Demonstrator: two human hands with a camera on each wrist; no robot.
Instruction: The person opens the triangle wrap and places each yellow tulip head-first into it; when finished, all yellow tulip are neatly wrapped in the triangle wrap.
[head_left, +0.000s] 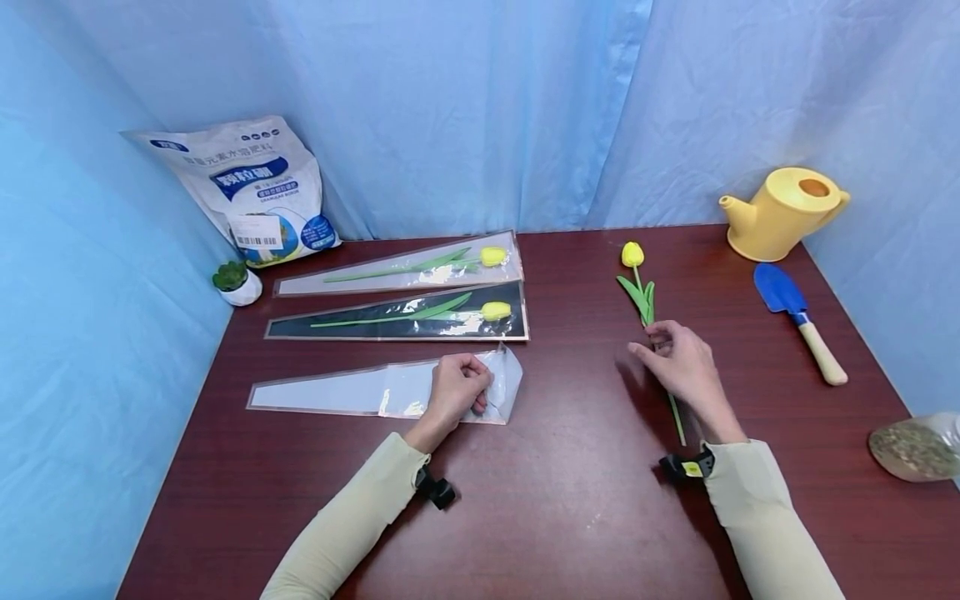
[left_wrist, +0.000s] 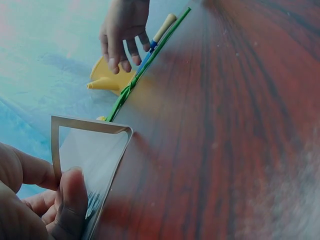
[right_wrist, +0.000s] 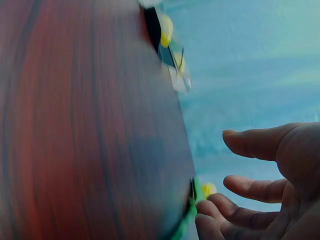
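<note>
My left hand (head_left: 456, 388) pinches the wide end of a white flower sleeve (head_left: 322, 395) with a clear front. In the left wrist view the mouth of that sleeve (left_wrist: 56, 142) gapes open beside the thumb. My right hand (head_left: 686, 367) hovers over a yellow tulip (head_left: 632, 254) lying on the table, with its fingers spread and no hold on the stem. Part of the stem is hidden under that hand. Beyond the left hand lie a black sleeve (head_left: 390, 328) and another white sleeve (head_left: 345, 286), each with a yellow tulip inside.
A fertilizer bag (head_left: 247, 192) and a small potted succulent (head_left: 238, 285) stand at the back left. At the right are a yellow watering can (head_left: 780, 212), a blue trowel (head_left: 783, 292) with a wooden handle, and a jar (head_left: 911, 450) of dried material. Blue curtains surround the table.
</note>
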